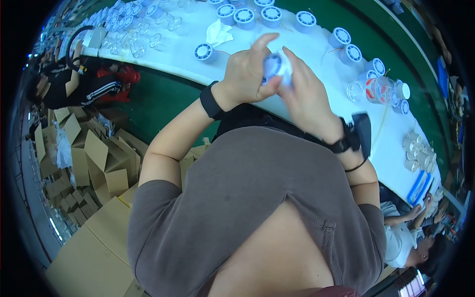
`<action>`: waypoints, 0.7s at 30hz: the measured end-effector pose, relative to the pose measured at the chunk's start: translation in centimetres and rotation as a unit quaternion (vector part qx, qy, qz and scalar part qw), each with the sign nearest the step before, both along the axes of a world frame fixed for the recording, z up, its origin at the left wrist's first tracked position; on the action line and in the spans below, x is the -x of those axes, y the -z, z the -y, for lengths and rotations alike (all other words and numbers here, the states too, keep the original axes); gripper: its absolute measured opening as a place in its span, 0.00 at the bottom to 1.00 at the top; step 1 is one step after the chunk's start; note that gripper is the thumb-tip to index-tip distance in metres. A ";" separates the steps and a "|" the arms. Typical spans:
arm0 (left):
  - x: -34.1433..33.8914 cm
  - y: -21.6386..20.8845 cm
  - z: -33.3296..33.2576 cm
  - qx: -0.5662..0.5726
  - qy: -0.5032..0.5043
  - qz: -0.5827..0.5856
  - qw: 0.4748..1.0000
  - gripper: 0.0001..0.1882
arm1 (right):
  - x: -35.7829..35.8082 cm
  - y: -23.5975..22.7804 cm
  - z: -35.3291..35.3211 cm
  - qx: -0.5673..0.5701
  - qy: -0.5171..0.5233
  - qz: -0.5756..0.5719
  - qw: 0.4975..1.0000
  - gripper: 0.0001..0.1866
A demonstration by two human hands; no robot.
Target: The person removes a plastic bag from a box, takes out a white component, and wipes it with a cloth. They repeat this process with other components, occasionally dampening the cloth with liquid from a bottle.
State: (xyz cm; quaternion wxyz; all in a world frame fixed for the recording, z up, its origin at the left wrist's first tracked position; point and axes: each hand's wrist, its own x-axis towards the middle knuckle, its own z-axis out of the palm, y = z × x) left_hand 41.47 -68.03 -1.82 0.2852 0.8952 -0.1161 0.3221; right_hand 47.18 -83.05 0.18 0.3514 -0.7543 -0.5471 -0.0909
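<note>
Over the table's near edge, my left hand (243,75) grips a small light-blue cup-shaped plastic part (271,69) with a slotted round face. Its thumb and fingers curl round the part, one finger lifted. My right hand (308,88) closes on the same part from the other side, its fingers slightly blurred. Something white, perhaps a cloth, shows between the right fingers and the part; I cannot make it out fully. Just left of my hands a similar vented part (204,52) stands with a thin wire. Behind it lies a crumpled white tissue (218,33).
Along the far edge of the white table (183,62) stand several more vented parts (244,18). Clear cups (137,48) cluster at the left; a plastic bottle (381,90) stands at the right. Cardboard boxes (94,153) pile up at left. Other people (59,84) sit at both sides.
</note>
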 end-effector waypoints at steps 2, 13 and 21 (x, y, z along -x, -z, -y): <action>0.2 0.0 -0.1 -0.025 0.048 0.010 0.999 0.32 | -2.3 1.9 -0.3 0.067 -0.107 -0.502 0.855 0.19; 0.7 -1.3 -1.5 -0.028 -0.034 -0.027 0.999 0.45 | -3.7 2.8 0.6 -0.039 -0.071 -0.647 0.758 0.16; 0.7 -1.5 -0.7 -0.030 -0.086 -0.107 0.990 0.48 | -2.5 2.0 -2.8 -0.114 -0.067 -0.115 0.985 0.09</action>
